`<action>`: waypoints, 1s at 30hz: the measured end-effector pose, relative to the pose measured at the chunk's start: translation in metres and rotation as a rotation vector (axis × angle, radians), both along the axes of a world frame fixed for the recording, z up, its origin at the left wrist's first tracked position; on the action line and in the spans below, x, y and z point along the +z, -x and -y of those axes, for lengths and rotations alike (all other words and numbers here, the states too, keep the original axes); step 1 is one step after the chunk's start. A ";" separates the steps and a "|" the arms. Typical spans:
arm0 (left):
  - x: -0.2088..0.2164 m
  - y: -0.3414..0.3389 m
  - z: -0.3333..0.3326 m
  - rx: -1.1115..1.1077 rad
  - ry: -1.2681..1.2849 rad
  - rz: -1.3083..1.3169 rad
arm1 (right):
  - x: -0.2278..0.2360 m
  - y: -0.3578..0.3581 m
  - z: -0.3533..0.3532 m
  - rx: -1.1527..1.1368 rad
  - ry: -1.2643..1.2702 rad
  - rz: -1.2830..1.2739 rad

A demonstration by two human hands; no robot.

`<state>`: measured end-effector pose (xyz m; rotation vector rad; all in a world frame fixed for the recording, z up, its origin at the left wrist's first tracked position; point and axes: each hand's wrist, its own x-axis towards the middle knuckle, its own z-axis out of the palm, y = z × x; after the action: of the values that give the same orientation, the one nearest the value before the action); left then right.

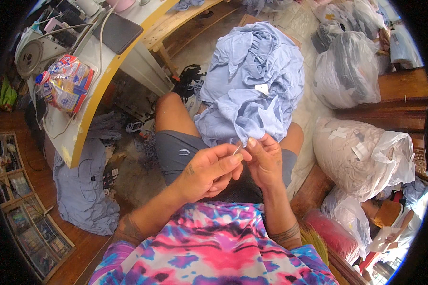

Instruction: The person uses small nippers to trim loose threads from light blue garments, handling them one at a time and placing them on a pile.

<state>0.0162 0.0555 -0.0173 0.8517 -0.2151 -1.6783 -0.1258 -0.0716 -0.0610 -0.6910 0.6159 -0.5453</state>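
Observation:
A pile of light blue cloth (254, 80) lies over my lap and knees, with a small white tag (262, 89) on it. My left hand (209, 172) holds a thin metal tool (237, 149), perhaps a needle or small snips, pinched between thumb and fingers. My right hand (265, 159) pinches the near edge of the blue cloth right beside that tool. The two hands touch each other above my grey shorts (176, 152).
A sewing table (88, 111) with a yellow edge stands at left, carrying a sewing machine (38, 52) and a colourful plastic packet (66, 83). More blue cloth (83, 190) lies on the floor. Clear plastic bags (347, 66) full of fabric and a white sack (361, 156) sit at right.

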 end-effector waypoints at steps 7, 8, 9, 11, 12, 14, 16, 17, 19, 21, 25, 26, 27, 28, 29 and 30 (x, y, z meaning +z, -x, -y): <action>0.004 -0.004 0.001 -0.011 -0.015 -0.083 | -0.006 -0.003 -0.003 -0.011 0.068 -0.010; 0.003 -0.003 0.001 0.004 -0.011 -0.095 | -0.006 -0.003 -0.005 -0.031 0.081 -0.016; 0.003 -0.002 0.001 0.007 -0.021 -0.070 | -0.006 -0.004 -0.007 -0.052 0.097 -0.032; 0.002 0.000 0.002 0.012 -0.041 -0.023 | -0.004 -0.006 -0.011 -0.095 0.129 -0.067; 0.002 0.000 0.002 0.016 -0.040 -0.005 | -0.004 -0.006 -0.012 -0.106 0.181 -0.097; 0.002 0.001 0.002 0.024 -0.037 0.030 | -0.004 -0.004 -0.014 -0.126 0.284 -0.158; 0.004 0.000 0.002 0.025 -0.053 0.049 | -0.002 -0.006 -0.019 -0.169 0.377 -0.193; 0.005 0.000 0.002 0.025 -0.061 0.059 | -0.001 -0.007 -0.021 -0.191 0.424 -0.209; 0.002 -0.001 0.002 0.028 -0.064 0.074 | -0.001 -0.009 -0.024 -0.222 0.460 -0.210; 0.000 -0.002 0.001 0.031 -0.074 0.074 | -0.002 -0.011 -0.027 -0.245 0.495 -0.211; 0.001 -0.003 -0.002 0.032 -0.083 0.043 | -0.010 -0.011 -0.031 -0.269 0.515 -0.175; 0.000 -0.003 -0.002 0.032 -0.082 0.034 | -0.012 -0.010 -0.032 -0.273 0.505 -0.157; -0.001 -0.003 -0.003 0.037 -0.075 0.037 | -0.012 -0.010 -0.032 -0.266 0.503 -0.159; -0.001 -0.003 -0.003 0.042 -0.069 0.040 | -0.012 -0.010 -0.032 -0.258 0.500 -0.161; -0.002 -0.002 -0.004 0.047 -0.064 0.043 | -0.012 -0.010 -0.032 -0.251 0.497 -0.163; -0.004 -0.002 -0.005 0.055 -0.068 0.043 | -0.010 -0.010 -0.032 -0.236 0.474 -0.181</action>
<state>0.0183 0.0601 -0.0215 0.9371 -0.1635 -1.6253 -0.1155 -0.0401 -0.0709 -1.1312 0.7515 -0.8688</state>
